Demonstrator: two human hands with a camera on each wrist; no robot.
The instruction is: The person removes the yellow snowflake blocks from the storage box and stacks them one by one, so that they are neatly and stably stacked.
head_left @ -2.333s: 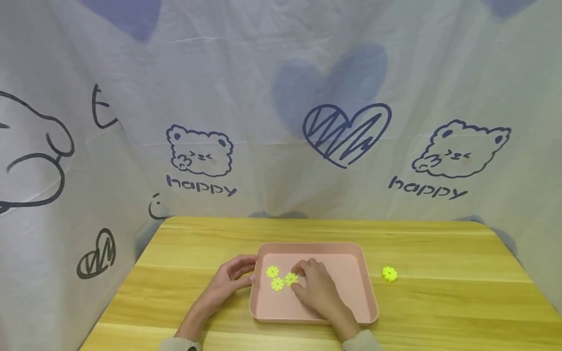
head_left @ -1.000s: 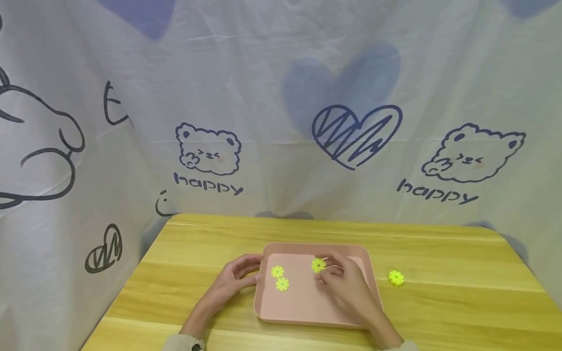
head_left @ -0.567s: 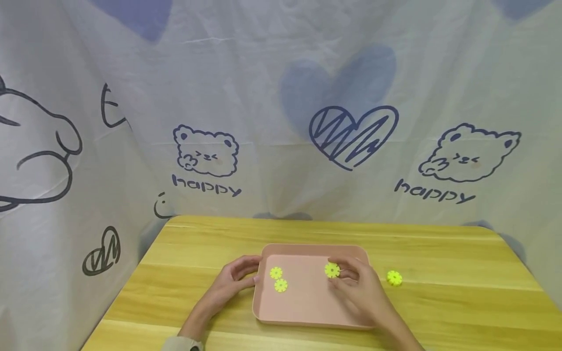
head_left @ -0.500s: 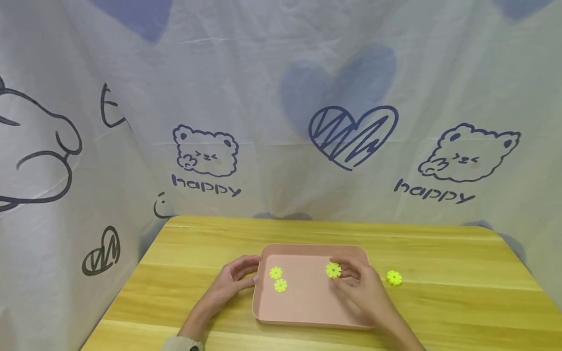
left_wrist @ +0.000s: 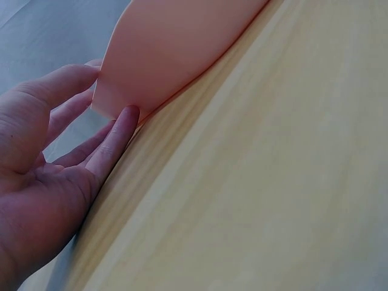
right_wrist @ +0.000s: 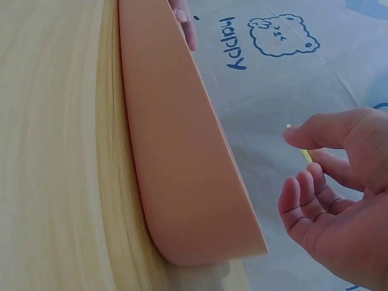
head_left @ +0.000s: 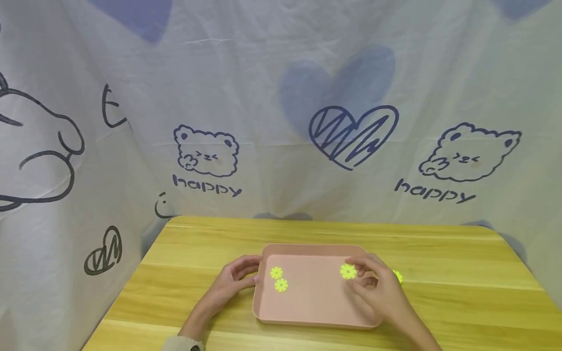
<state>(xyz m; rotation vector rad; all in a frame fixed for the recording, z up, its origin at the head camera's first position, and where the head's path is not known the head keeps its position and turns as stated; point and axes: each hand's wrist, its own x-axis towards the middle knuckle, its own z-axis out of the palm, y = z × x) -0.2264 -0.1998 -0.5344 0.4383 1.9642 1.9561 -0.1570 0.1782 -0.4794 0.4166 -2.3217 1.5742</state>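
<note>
Right hand (head_left: 381,291) pinching a yellow disc (head_left: 345,272) above a pink tray (head_left: 313,302).
Left hand (head_left: 229,282), fingers parted, touches the tray's left wall; two more discs (head_left: 283,286) lie close together inside.

Pale grey cloth (head_left: 263,112) printed with blue hearts (head_left: 342,80) and line-drawn bears (head_left: 206,151) hangs from nine o'clock round to three about a yellow wood-grained surface (head_left: 448,282) at six, marking a curtained-off booth, wider room unclear.

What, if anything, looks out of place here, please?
Perhaps the yellow item on the table, partly hidden by the right hand: it lies outside the tray holding two yellow discs. Nothing looks spilled.
</note>
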